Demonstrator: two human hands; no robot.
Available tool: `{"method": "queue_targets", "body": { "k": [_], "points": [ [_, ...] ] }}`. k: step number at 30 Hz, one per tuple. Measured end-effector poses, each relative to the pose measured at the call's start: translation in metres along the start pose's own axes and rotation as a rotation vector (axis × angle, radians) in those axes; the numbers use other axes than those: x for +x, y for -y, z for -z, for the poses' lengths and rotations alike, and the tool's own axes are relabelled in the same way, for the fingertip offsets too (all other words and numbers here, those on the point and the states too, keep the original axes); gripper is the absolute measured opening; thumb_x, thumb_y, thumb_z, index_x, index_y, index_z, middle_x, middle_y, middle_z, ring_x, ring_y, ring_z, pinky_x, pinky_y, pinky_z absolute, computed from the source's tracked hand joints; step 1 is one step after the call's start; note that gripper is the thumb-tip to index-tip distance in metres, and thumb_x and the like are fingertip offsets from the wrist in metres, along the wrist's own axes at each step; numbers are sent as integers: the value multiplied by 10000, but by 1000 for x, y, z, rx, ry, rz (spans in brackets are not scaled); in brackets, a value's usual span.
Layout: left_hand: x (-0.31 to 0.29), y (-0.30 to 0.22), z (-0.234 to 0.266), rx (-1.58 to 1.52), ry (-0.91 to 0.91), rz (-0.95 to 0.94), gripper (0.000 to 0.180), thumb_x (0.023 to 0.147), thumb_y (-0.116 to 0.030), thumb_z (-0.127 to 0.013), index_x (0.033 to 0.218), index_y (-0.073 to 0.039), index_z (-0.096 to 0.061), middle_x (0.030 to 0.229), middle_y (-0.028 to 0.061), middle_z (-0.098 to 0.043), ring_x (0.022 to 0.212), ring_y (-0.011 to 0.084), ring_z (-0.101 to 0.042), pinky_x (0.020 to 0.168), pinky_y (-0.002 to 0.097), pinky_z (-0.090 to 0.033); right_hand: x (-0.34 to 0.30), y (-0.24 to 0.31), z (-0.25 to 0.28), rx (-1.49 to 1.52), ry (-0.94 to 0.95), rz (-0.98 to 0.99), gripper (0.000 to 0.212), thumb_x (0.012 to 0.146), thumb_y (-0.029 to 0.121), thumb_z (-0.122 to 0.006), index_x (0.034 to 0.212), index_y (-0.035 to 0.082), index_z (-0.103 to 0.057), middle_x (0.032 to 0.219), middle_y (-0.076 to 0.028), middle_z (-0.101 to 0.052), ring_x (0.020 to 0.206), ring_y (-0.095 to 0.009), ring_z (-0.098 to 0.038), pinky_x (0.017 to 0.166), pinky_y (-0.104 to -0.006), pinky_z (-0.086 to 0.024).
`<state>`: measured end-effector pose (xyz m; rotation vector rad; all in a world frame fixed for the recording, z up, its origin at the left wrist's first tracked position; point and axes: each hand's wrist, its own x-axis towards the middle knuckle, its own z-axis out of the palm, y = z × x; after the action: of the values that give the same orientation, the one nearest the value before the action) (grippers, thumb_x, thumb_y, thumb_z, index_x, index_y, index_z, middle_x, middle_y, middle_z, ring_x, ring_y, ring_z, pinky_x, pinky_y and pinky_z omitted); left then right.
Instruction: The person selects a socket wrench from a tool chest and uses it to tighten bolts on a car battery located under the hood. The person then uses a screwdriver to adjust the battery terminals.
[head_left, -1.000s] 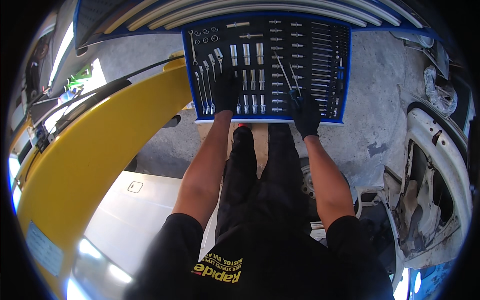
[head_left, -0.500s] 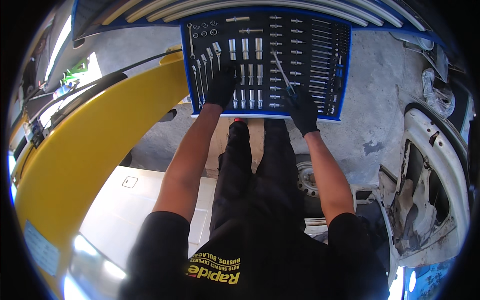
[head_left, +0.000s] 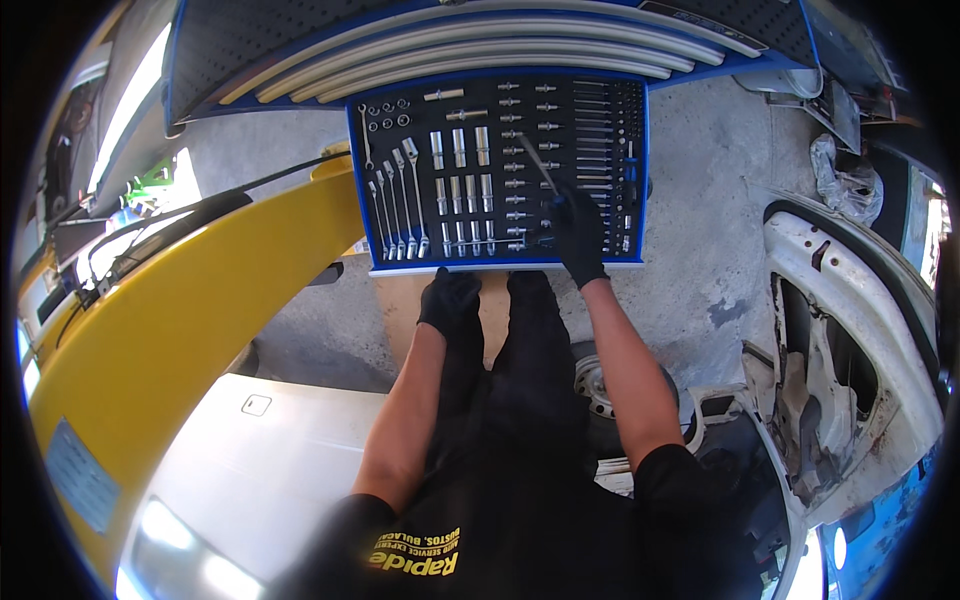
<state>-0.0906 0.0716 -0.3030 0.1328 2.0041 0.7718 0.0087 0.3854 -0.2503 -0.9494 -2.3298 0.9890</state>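
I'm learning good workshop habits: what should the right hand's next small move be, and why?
Perhaps lower the screwdriver into the open drawer: the right hand holds it slanting over small sockets, while the left hand is by the drawer's front edge.

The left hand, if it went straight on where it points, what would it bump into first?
Probably the drawer's pale front edge; the left hand looks very close to it, but touching is unclear. If the hand is higher than it seems, it might pass over toward the silver sockets.
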Motion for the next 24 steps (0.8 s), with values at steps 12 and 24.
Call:
{"method": "queue_targets", "body": {
  "k": [12, 24],
  "points": [
    [52, -73, 15, -1411, 185, 137, 462, 1121, -314, -483, 1479, -27, -531, 1437, 188, -634, 1335, 336, -600, 1158, 470, -461, 147, -10, -8, 872, -310, -421, 191, 1090, 233, -574, 1163, 112, -703, 974, -36, -711, 910, -143, -690, 752, -308, -563],
    [-75, -141, 74, -135, 71, -235, 456, 1121, -312, -503, 1448, -7, -590, 1261, 131, -741, 1143, 200, -705, 959, 333, -547, 207, -35, -63, 235, -259, -169, 318, 896, 139, -748, 1159, 12, -621, 954, -111, -662, 907, -277, -678, 883, -409, -560]
  ]
}}
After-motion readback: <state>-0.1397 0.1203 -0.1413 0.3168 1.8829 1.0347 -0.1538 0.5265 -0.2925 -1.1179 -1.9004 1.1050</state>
